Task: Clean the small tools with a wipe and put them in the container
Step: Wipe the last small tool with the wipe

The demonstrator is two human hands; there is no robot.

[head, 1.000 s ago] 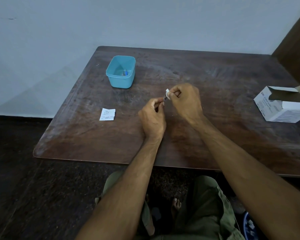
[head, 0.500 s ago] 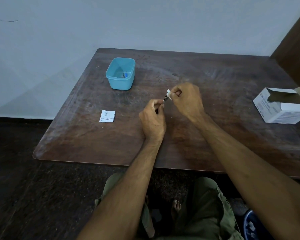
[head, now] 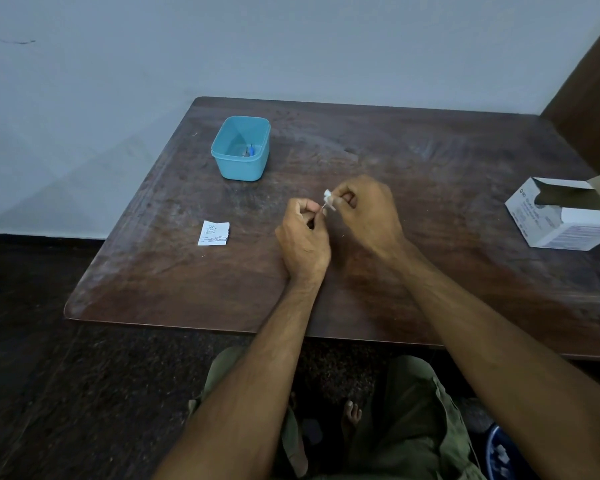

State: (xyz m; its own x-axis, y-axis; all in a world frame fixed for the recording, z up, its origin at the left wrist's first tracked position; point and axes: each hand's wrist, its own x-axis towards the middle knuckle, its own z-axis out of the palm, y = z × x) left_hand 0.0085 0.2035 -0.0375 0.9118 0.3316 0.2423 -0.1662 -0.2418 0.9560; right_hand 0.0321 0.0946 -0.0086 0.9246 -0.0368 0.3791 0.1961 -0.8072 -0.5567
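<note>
A torn white sachet (head: 214, 232) lies flat towards the left of the wooden table (head: 430, 161), and beyond it stands the open blue container (head: 240, 148) with a few small tools (head: 249, 150) lying inside. Near the middle, the left hand (head: 303, 237) pinches a thin tool (head: 324, 206) between thumb and forefinger, its tip running into the small white wipe (head: 328, 199) nipped in the fingertips of the right hand (head: 366, 213). An opened white carton (head: 561, 213) sits far right
</note>
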